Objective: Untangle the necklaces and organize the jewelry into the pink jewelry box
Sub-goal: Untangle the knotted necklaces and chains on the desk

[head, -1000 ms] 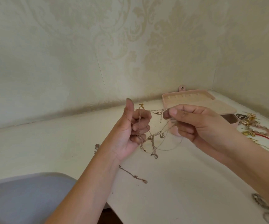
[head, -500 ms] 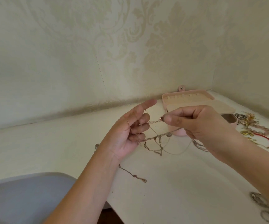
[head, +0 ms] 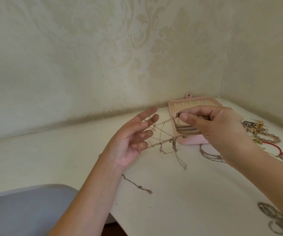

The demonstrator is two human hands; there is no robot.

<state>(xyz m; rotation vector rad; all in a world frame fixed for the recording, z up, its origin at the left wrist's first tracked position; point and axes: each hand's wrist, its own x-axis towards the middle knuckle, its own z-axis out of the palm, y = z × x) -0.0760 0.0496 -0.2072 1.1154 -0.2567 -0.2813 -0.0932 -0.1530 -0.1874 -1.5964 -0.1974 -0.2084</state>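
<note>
head view: the left hand [head: 130,142] is spread wide, palm up, with the tangled necklaces [head: 169,142] draped across its fingers. at its 3 o'clock the right hand [head: 219,130] pinches one chain of the tangle between thumb and forefinger, drawn taut. the open pink jewelry box [head: 190,141] sits on the desk [head: 171,193] behind the right hand; loose jewelry [head: 260,132] lies at the box's 3 o'clock.

Home setting here: cream damask-patterned wallpaper [head: 137,48], a white surface [head: 180,201], an open pink jewelry box [head: 191,142], scattered beaded jewelry [head: 263,133].
</note>
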